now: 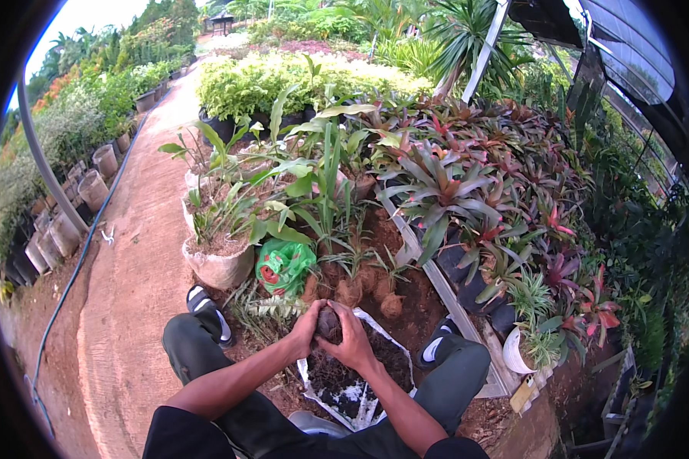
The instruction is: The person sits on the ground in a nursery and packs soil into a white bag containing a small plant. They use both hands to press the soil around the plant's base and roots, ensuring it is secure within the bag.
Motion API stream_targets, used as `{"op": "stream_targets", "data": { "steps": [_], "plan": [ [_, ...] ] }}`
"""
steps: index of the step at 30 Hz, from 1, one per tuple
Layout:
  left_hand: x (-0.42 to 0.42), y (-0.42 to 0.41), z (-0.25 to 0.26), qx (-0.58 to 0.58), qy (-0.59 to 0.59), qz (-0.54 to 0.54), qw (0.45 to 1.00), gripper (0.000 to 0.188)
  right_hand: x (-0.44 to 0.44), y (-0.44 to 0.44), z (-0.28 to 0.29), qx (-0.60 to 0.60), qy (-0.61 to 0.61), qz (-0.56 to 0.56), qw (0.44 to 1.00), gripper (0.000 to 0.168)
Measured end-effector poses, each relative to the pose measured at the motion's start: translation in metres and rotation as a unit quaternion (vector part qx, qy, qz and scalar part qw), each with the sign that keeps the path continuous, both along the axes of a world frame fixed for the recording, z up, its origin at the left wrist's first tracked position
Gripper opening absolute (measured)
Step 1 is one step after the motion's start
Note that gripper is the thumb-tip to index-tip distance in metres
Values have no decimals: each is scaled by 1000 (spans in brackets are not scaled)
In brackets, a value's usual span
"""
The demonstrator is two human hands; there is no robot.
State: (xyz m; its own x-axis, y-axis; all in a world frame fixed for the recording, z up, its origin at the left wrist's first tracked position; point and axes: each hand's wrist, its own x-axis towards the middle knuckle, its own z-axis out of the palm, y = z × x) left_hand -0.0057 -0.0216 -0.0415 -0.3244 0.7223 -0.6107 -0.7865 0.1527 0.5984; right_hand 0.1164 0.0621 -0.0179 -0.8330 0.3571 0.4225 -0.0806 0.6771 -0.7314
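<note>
Between my left hand and my right hand I cup a dark brown, fibrous ball, which looks like a soil-and-root ball. Both hands press around its sides, above an opened white sack of dark, loose potting mix. Stringy fibres lie in the mix just below my hands. Beyond the sack, several small spiky-leaved plants stand with their roots wrapped in brown fibre balls. A knotted green plastic bag with red print sits to their left.
Leafy plants grow in a large whitish grow bag at the left. Rows of reddish bromeliads fill the right, behind a metal frame rail. A blue hose runs along the path. A white pot stands near a yellowish phone-like object.
</note>
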Motion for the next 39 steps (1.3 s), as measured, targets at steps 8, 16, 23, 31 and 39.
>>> {"op": "stream_targets", "data": {
  "steps": [8,16,23,31,39],
  "plan": [
    [-2,1,-10,16,-22,6,1000,38,-1,1,-2,17,-8,-12,1000,83],
    [-1,0,0,11,-28,9,1000,38,2,3,5,-5,-27,30,999,89],
    [-7,0,-16,-12,-18,14,1000,41,0,3,0,-6,-42,19,999,85],
    [-4,0,-11,-22,-14,14,1000,42,0,1,2,-24,-20,13,999,84],
    [-4,1,-16,-24,-14,20,999,42,0,-1,0,-45,-40,6,998,83]
  ]
}}
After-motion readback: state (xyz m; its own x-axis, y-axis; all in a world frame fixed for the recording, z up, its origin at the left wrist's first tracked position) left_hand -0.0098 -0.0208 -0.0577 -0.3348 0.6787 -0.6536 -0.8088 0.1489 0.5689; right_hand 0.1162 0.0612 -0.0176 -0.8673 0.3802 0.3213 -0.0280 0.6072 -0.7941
